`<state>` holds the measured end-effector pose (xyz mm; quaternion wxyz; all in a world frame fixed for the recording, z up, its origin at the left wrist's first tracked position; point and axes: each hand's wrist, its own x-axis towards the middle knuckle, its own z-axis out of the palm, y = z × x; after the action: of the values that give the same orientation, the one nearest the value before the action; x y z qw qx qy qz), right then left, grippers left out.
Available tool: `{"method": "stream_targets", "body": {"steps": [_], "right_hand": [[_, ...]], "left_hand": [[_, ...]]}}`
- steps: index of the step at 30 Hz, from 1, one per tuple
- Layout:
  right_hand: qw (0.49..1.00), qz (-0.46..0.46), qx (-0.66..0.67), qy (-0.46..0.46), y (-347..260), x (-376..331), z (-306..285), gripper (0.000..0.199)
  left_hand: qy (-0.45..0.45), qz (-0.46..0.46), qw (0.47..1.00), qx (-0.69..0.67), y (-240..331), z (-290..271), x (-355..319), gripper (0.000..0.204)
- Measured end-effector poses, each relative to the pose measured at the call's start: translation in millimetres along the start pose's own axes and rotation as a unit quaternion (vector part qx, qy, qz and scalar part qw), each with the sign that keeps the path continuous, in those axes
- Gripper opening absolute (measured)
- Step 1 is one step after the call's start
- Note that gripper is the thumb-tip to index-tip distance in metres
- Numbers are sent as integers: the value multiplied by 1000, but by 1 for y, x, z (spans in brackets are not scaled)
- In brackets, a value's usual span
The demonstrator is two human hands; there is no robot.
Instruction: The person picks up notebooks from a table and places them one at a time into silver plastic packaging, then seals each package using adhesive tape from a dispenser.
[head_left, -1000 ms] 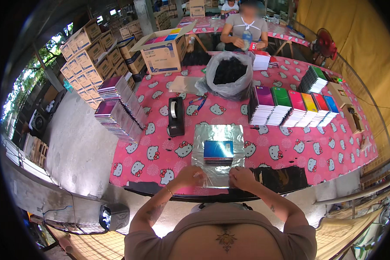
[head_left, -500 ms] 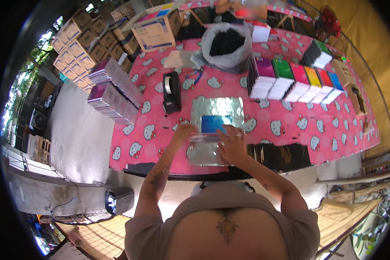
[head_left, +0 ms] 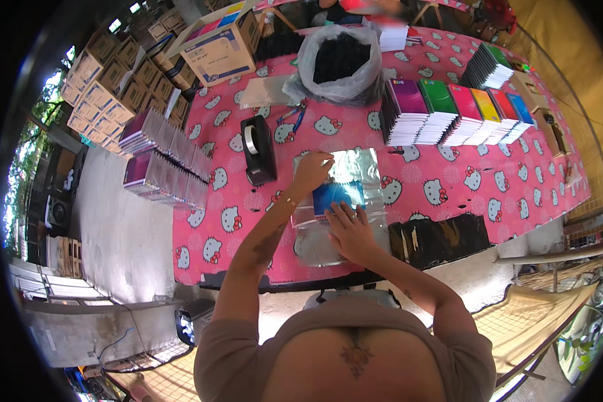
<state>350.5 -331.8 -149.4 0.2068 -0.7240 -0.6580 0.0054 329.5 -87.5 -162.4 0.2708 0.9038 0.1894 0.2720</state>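
A blue spiral notebook (head_left: 325,195) lies inside clear plastic bags (head_left: 315,242), which spread above and below it at the table's front middle. My left hand (head_left: 315,171) is at the upper left of the notebook, with thumb and fingers pinched together on the shiny plastic. Flat on the lower part of the notebook rests my right hand (head_left: 350,231), its fingers spread. That hand covers the notebook's lower edge. A black tape dispenser (head_left: 260,151) stands just left of the plastic.
Rows of coloured notebooks (head_left: 442,114) stand at the right; wrapped stacks (head_left: 161,177) line the left edge. Behind are a plastic bag of black material (head_left: 342,63), blue-handled cutters (head_left: 291,117) and a cardboard box (head_left: 221,50). A black patch (head_left: 442,238) covers the table's front edge.
My left hand has moved up and right, from the notebook's left side to the plastic above it. My right hand has shifted slightly down and stays over the notebook.
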Motion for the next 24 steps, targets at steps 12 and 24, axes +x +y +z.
{"method": "stream_targets", "body": {"steps": [12, 24], "right_hand": [[1000, -10, -17, -5, 4, 2, 3, 54], [997, -57, -7, 52, 14, -1, 4, 53]], "left_hand": [[-102, 124, 980, 121, -41, 23, 17, 11], [-142, 71, 980, 122, 7, -7, 23, 21]]}}
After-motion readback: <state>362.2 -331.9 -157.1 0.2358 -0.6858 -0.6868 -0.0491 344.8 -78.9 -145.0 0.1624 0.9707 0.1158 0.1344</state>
